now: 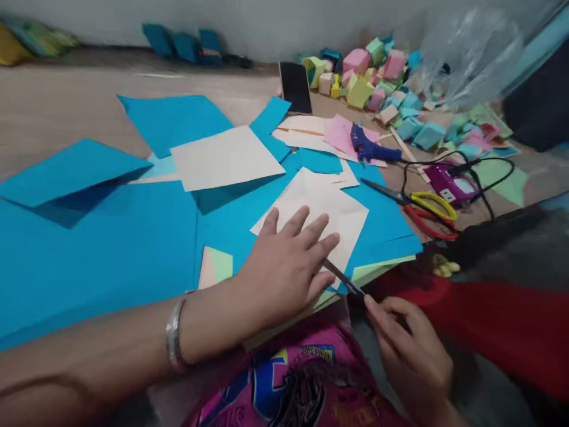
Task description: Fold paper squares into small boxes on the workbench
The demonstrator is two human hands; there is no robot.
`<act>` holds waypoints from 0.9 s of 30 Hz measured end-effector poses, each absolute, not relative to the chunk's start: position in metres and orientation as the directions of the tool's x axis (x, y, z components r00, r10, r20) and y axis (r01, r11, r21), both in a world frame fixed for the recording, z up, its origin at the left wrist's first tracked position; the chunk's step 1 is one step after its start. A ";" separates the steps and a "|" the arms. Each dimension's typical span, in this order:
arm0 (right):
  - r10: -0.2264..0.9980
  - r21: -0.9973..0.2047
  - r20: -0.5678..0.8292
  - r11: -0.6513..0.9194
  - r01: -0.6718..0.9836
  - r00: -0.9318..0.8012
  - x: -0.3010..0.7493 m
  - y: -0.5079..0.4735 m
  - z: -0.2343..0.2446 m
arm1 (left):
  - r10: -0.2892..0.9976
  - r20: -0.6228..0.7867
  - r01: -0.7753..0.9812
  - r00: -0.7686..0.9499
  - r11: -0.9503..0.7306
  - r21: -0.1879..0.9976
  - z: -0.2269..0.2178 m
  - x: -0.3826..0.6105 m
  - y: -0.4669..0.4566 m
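My left hand (291, 261) lies flat with its fingers spread on a cream paper sheet (331, 201), pressing it down onto a stack of blue sheets (133, 249). My right hand (411, 344) is closed around a thin dark blade-like tool (342, 276), probably a cutter. The tool's tip reaches under the left fingers, at the near edge of the paper stack. A silver bangle (175, 335) sits on my left wrist.
Red and yellow scissors (422, 207), a blue glue gun (368, 148) with black cords, a purple device (451, 185) and a dark phone (296, 87) lie to the right and behind. Several coloured paper boxes (368, 77) are piled at the back right. A plastic bag (471, 53) stands there too.
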State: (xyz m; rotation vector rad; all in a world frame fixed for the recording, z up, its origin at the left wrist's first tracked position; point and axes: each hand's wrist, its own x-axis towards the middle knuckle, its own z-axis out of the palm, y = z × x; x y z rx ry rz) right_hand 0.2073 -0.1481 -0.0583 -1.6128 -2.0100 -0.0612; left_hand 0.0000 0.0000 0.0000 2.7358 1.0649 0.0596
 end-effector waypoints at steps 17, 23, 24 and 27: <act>0.925 -0.365 0.376 0.207 0.908 -0.060 0.206 -0.155 -0.063 | 0.670 -0.071 0.667 0.739 -0.714 0.210 0.003 -0.001 0.001; 0.930 -0.380 0.365 0.192 0.905 -0.044 0.206 -0.157 -0.063 | 0.671 -0.073 0.669 0.738 -0.713 0.211 0.003 -0.001 0.000; 0.929 -0.379 0.367 0.194 0.905 -0.046 0.206 -0.157 -0.062 | 0.671 -0.071 0.669 0.738 -0.713 0.209 0.002 -0.002 0.001; 0.924 -0.375 0.380 0.204 0.904 -0.050 0.205 -0.156 -0.061 | 0.669 -0.067 0.667 0.740 -0.718 0.200 0.001 -0.002 0.001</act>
